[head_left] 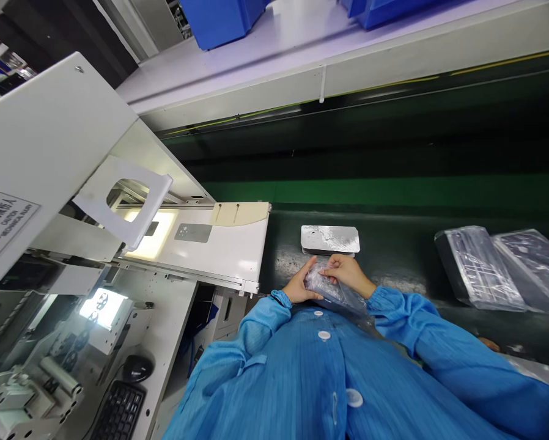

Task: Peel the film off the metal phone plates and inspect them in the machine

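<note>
A clear plastic bag is held close against the front of the blue coat, with something dark showing through its lower part. My left hand grips the bag's left side, thumb on top. With thumb and finger together, my right hand pinches the crinkled film near the bag's upper edge. Just beyond the hands lies a small stack of flat, shiny silver plates with rounded corners, apart from both of them. What the bag contains cannot be made out.
Plastic-wrapped packs rest on the dark work surface at right. To the left stands a white machine with a lit panel and a conveyor bed, where a grey plate lies. Blue bins sit on the shelf at the back.
</note>
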Available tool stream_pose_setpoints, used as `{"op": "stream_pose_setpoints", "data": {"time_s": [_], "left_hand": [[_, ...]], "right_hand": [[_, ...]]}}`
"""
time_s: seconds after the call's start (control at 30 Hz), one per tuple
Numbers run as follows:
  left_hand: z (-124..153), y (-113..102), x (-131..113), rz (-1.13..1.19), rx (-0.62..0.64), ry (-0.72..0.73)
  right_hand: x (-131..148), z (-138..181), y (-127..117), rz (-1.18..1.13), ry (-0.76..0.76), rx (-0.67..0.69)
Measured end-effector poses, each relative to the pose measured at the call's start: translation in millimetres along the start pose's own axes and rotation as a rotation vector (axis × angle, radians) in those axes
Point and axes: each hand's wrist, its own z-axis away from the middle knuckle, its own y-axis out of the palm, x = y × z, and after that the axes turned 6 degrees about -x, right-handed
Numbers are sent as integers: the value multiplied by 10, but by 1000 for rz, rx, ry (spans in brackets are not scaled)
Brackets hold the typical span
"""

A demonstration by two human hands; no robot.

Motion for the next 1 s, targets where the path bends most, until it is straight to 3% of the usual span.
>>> {"op": "stream_pose_setpoints", "data": {"time_s": [0.1,0.27,0.37,0.43,0.53,0.63,0.7,0.87,1.0], "left_hand": [[20,18,-10,9,-56,-49],[29,80,-17,-15,-267,-128],[19,93,36,-19,-331,-161],[2,96,84,-21,-377,-189],[-27,98,140,-12,-403,-223],[-44,96,159,13,-372,-232],[-46,92,155,30,-342,-228],[-59,63,148,58,-291,-217],[-52,13,194,50,-298,-243]], "right_hand": [[-37,73,24,141,-81,-89],[-200,476,-56,476,-376,-111],[-380,769,-216,755,-388,-111],[-502,896,-316,818,-338,-98],[-627,930,-431,676,-204,-130],[-657,832,-531,293,34,-86],[-637,736,-596,100,111,-25],[-485,417,-698,44,46,-25],[-272,154,-634,91,-82,-98]]}}
